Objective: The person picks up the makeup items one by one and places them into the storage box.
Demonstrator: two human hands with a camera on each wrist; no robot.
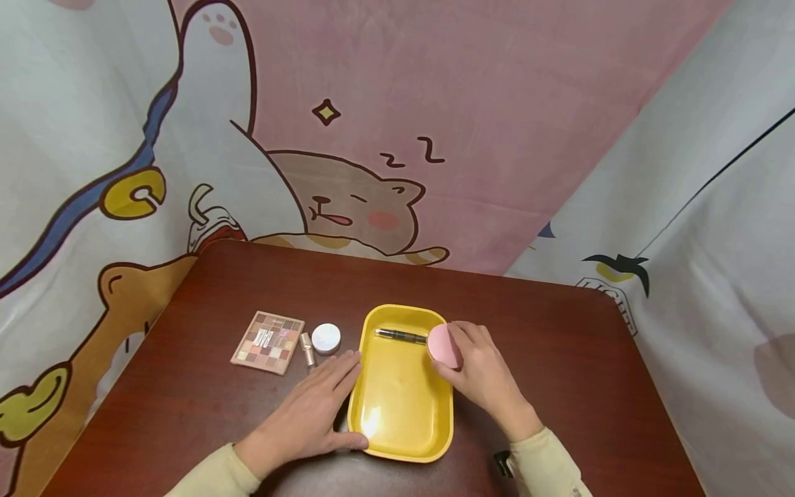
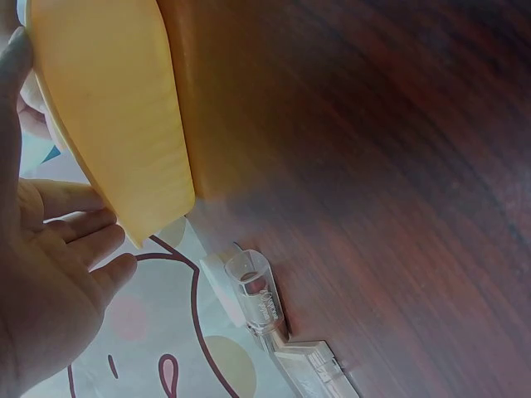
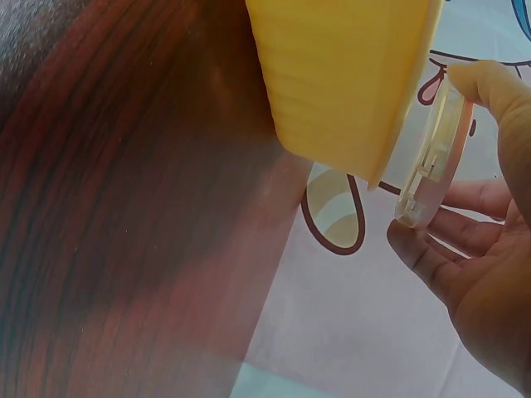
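A yellow tray (image 1: pixel 400 393) stands on the table, with a slim dark pen-like stick (image 1: pixel 400 336) with a clear end lying across its far part. My right hand (image 1: pixel 487 369) pinches a round pink compact (image 1: pixel 444 346) by its edges, above the tray's right rim. In the right wrist view the compact (image 3: pixel 436 157) is tilted on edge, its pale side and clasp showing, apart from the tray wall. My left hand (image 1: pixel 313 407) touches the tray's left side with fingers extended and thumb at the near rim. From the left wrist its fingertips (image 2: pixel 124 269) appear uncurled.
Left of the tray lie a square eyeshadow palette (image 1: pixel 268 343), a lipstick (image 1: pixel 308 350) in a clear-ended tube, and a round white-lidded jar (image 1: pixel 326 339). A small dark object (image 1: pixel 504 464) shows beside the right sleeve. A printed cloth (image 1: pixel 497 138) hangs behind the table (image 1: pixel 559 345).
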